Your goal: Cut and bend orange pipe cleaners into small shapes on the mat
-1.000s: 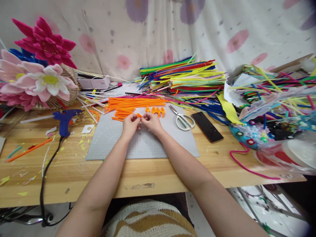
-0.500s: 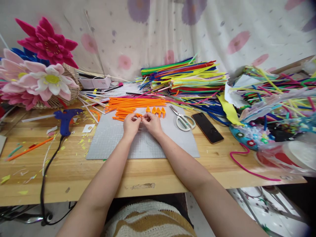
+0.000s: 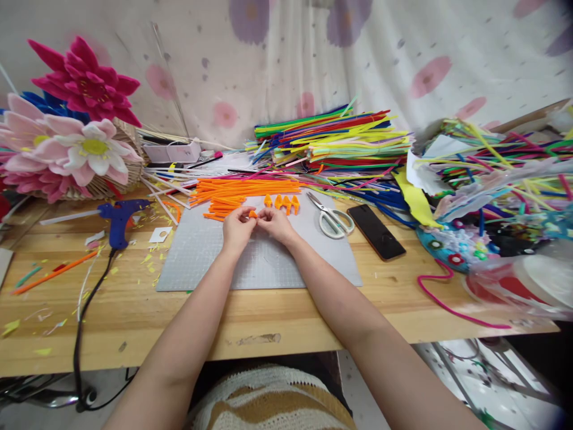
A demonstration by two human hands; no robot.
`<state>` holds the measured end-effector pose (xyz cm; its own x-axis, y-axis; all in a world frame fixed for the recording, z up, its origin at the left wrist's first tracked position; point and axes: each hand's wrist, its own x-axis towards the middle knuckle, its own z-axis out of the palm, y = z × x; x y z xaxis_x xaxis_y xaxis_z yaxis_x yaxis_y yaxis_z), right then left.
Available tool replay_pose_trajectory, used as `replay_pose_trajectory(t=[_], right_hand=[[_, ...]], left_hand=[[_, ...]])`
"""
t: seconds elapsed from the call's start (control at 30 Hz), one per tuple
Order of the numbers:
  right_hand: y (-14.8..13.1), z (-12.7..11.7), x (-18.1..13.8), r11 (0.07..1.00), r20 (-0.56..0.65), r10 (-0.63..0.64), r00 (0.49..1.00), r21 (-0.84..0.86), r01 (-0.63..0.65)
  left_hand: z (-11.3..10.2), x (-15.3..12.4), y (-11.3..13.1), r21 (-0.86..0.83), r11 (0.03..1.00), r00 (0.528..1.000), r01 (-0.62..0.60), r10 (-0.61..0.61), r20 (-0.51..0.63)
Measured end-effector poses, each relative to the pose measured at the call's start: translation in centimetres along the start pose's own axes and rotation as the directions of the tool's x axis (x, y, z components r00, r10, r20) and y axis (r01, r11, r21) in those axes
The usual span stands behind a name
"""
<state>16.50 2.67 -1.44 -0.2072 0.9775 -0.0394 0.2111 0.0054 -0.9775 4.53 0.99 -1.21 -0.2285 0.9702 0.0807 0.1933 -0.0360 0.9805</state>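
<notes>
Orange piece (image 3: pixel 253 214), held over the grey cutting mat (image 3: pixel 264 272) where the fingertips meet, its exposed end directed toward 12 o'clock and its long axis obscured by the fingers. From left to right about it: short orange stems (image 3: pixel 219 207) at 10 o'clock, their axes running nearly from 9 to 3; the left hand (image 3: pixel 238 230) at 8, in a narrow pinch on the piece; the right hand (image 3: pixel 276 225) at 4, likewise pinching it. Farther right, folded orange shapes (image 3: pixel 279 201) lie at 2 o'clock, tips toward 12, and scissors (image 3: pixel 327 211) at 3, blades toward 10.
</notes>
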Motion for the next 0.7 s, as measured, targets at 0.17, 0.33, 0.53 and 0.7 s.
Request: replay_pose_trajectory(t=[0.17,0.33,0.53,0.7], right_hand=[[-0.1,-0.5,0.1,0.998,0.066,0.026,0.997,0.052,-0.030],[-0.4,0.3,-0.5,0.976,-0.164,-0.112,0.980,-0.202,0.078],[-0.5,0.8,-0.6,0.971,-0.161,-0.116,0.980,-0.224,0.078],[-0.1,0.7,-0.4,0.983,-0.182,-0.074,0.981,-0.178,0.041]], left_hand=[[-0.1,0.1,-0.2,-0.041,0.998,0.998,0.041,-0.040,0.038],[0.3,0.3,-0.3,0.015,0.998,0.997,0.068,-0.067,-0.038],[0.5,0.2,-0.3,-0.049,0.996,0.996,0.076,-0.078,-0.045],[0.3,0.0,-0.2,0.085,0.996,0.998,0.005,0.000,-0.057]])
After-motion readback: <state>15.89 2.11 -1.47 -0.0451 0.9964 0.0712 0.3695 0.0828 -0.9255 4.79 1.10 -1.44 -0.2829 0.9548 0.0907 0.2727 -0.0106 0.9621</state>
